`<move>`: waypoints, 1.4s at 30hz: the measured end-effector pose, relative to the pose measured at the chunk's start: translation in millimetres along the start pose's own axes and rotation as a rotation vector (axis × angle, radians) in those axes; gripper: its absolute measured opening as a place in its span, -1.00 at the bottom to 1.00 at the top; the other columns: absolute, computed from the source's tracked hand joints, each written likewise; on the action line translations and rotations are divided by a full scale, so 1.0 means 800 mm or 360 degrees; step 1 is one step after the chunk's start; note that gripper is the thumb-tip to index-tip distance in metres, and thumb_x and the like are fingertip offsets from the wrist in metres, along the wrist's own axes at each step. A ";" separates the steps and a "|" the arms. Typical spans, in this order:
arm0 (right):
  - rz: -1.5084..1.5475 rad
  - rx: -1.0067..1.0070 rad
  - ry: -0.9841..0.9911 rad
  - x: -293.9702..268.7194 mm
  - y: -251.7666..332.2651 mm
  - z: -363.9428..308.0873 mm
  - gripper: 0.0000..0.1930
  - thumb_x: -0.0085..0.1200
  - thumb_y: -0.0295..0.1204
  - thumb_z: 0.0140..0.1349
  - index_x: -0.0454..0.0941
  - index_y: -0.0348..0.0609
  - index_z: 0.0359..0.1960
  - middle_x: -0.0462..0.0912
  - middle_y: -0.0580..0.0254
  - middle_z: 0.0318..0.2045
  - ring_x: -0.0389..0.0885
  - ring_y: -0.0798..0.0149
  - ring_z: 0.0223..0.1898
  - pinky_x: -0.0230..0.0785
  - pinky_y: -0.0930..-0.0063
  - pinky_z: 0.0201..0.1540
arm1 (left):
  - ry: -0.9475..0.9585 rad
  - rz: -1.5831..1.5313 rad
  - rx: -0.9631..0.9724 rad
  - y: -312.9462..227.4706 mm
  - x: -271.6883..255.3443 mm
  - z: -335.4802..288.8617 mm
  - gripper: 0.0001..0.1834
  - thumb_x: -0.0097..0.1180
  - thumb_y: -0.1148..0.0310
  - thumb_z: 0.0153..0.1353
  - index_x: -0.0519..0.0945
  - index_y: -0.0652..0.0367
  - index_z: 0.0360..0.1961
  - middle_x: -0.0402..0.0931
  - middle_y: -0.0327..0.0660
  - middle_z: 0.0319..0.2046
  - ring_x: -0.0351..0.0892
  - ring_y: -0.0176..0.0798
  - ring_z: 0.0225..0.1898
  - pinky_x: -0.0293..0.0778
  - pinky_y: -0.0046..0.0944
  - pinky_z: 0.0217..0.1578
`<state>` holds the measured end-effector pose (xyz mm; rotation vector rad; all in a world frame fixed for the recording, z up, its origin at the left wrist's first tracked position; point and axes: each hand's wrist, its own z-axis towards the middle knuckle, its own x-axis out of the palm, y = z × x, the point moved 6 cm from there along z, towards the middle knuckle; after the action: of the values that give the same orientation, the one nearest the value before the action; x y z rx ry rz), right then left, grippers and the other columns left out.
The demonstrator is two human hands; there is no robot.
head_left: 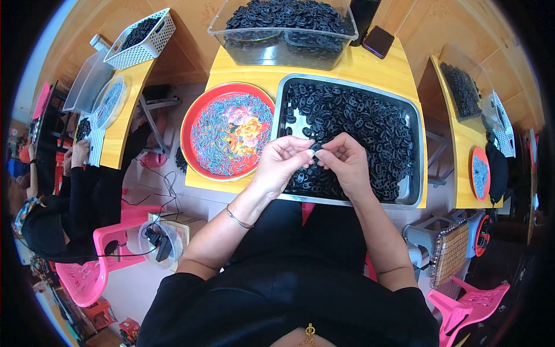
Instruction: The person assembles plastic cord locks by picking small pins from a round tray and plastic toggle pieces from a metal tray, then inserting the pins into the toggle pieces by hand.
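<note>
Both of my hands meet over a metal tray (420, 168) filled with small black oval plastic pieces (358, 124) with holes. My left hand (284, 159), a bangle on its wrist, pinches one such black plastic piece (316, 146) between thumb and fingers. From the other side my right hand (347, 162) grips the same piece, its fingers curled in. My fingertips partly cover the piece. Left of the tray sits a round red tray (191, 115) with a flower print, strewn with many thin bluish metal pins (214, 136).
A clear plastic bin (277, 55) of black pieces stands at the table's far side, beside a dark phone (378, 42). To the left, another person works at a yellow table (130, 104). Pink chairs (87, 277) and a clear bucket (167, 246) stand on the floor.
</note>
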<state>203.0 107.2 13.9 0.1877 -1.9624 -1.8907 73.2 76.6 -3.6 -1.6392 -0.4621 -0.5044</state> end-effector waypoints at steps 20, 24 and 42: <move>-0.0783 -0.0405 0.0481 0.020 0.030 -0.004 -0.72 0.29 -0.50 -0.16 0.55 -0.19 -0.34 0.46 0.34 -0.52 0.39 0.51 -0.50 0.25 0.64 -0.44 | 0.0324 -0.0091 -0.0546 -0.001 -0.006 -0.003 -0.54 0.09 0.59 0.04 0.28 0.16 -0.02 0.46 -0.27 -0.38 0.49 -0.46 -0.41 0.46 -0.53 -0.37; -0.0720 -0.0289 0.0453 0.016 0.019 -0.005 -0.74 0.28 -0.51 -0.16 0.55 -0.21 -0.36 0.47 0.33 -0.52 0.39 0.52 -0.49 0.26 0.64 -0.43 | 0.0390 -0.0098 -0.0571 0.000 -0.002 0.000 -0.52 0.08 0.60 0.03 0.26 0.17 0.00 0.45 -0.26 -0.39 0.48 -0.47 -0.42 0.46 -0.54 -0.39; -0.0574 -0.0019 0.0586 0.020 0.011 -0.006 -0.74 0.24 -0.62 -0.12 0.52 -0.28 -0.33 0.49 0.36 -0.46 0.45 0.55 -0.44 0.33 0.69 -0.39 | 0.0426 -0.0198 -0.0665 0.002 0.000 -0.006 -0.48 0.11 0.63 -0.02 0.25 0.21 0.00 0.46 -0.23 -0.40 0.48 -0.46 -0.44 0.44 -0.54 -0.43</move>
<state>192.0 97.3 25.8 0.8719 -1.7486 -1.9058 73.7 71.7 -4.6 -1.9103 -0.2695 -0.9495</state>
